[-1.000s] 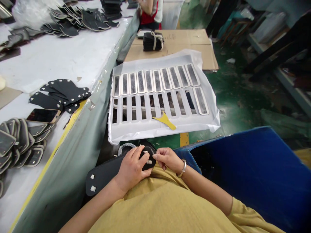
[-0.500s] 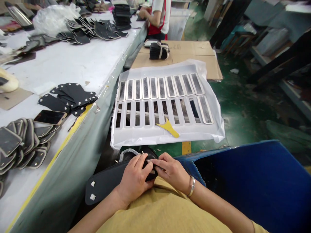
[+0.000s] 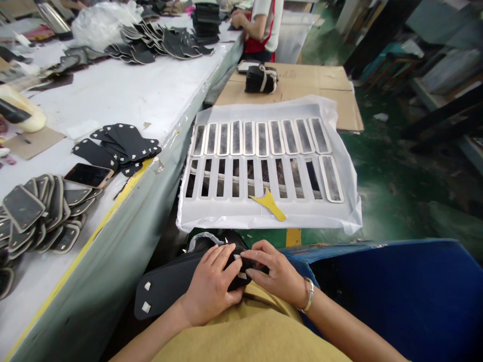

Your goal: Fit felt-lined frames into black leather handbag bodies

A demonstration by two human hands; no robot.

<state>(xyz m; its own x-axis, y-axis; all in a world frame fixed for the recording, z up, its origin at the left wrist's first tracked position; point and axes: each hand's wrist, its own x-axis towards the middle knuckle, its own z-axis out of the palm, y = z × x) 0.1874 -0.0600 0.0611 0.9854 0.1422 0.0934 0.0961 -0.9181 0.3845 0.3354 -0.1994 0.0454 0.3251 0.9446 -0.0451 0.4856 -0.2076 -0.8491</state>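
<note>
A long black panel (image 3: 171,276) with rounded ends lies slanted across my lap, with small white tabs near both ends. My left hand (image 3: 215,279) is wrapped over its right half, fingers across the top and thumb on the face. At the right end, my right hand (image 3: 273,269) has its index fingertip against a white tab (image 3: 237,257) and its thumb lower down, by the panel's end. My fingers hide part of that end. Beyond the panel, a dark bundle with a clear plastic edge (image 3: 204,239) is partly covered.
Ahead stands a white-covered frame (image 3: 226,211) with slots, grey strips and a yellow cutout (image 3: 269,203). On the left table are black tabbed pieces (image 3: 126,143), a phone (image 3: 88,175) and grey pieces (image 3: 24,206). A blue bin (image 3: 396,291) is right; a person (image 3: 260,25) works behind.
My right fingers have opened from a pinch near my left thumb and moved slightly right onto the panel's end. A white tab there now shows. The view has shifted slightly left.
</note>
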